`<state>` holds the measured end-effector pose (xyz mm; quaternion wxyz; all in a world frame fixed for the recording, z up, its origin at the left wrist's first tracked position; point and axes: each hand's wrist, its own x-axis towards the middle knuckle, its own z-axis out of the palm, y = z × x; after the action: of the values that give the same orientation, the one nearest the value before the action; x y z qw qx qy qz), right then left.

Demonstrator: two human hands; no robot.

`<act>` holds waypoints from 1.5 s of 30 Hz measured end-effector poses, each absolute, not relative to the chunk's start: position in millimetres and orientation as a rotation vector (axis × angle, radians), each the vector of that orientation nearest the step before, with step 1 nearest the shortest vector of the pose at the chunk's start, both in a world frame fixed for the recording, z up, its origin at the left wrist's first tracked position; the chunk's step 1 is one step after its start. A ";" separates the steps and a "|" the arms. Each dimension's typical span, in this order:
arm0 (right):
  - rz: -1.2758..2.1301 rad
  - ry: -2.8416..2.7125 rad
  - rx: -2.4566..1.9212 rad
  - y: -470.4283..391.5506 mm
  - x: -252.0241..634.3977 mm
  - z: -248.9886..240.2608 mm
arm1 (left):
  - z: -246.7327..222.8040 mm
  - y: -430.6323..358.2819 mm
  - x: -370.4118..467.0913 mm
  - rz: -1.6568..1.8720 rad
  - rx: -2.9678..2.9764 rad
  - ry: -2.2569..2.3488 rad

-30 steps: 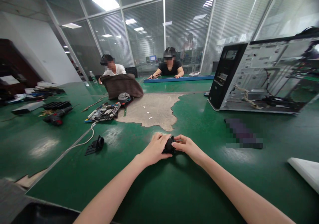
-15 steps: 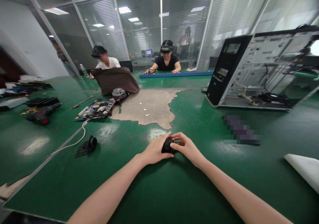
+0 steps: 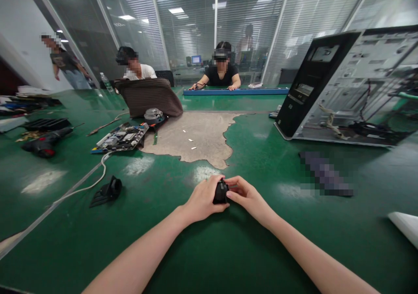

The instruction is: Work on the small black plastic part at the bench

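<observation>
A small, rounded black object [image 3: 221, 192], its kind unclear, is held between my two hands low over the green table. My left hand [image 3: 203, 199] wraps its far and near sides, thumb and fingers closed on it. From the other side, my right hand [image 3: 248, 195] pinches its right edge with the fingertips; part of those fingers is hidden. Left of my hands lies a black plastic part [image 3: 107, 191] with a round collar and a flat, slotted base.
Farther left are a circuit board [image 3: 122, 138], a white cable [image 3: 103, 165] and a power drill [image 3: 45, 143]. An open computer case [image 3: 318, 85] stands at right, a blurred-out item [image 3: 326, 174] before it. Two people sit across the table; another person [image 3: 67, 63] is at far left.
The black object appears slightly turned between my hands. Both hands keep their hold. The view has shifted a little, and the person at far left shows more fully.
</observation>
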<state>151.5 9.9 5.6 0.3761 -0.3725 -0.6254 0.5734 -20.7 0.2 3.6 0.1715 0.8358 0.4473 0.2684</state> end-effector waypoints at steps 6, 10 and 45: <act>1.503 -1.594 -0.934 6.0 154.3 3.9 | 1.0 1.2 -20.6 0.705 2.400 1.243; 1.572 -1.540 -0.912 6.5 156.1 1.8 | 2.7 0.4 -20.9 0.692 2.426 1.233; 1.366 -1.722 -0.878 3.2 156.8 1.7 | 7.2 4.2 -22.0 0.659 2.511 1.185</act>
<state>156.8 3.2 1.7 0.3778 -0.3433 -0.6737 0.5343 -22.0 4.2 7.2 0.1436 0.8708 0.4110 0.2286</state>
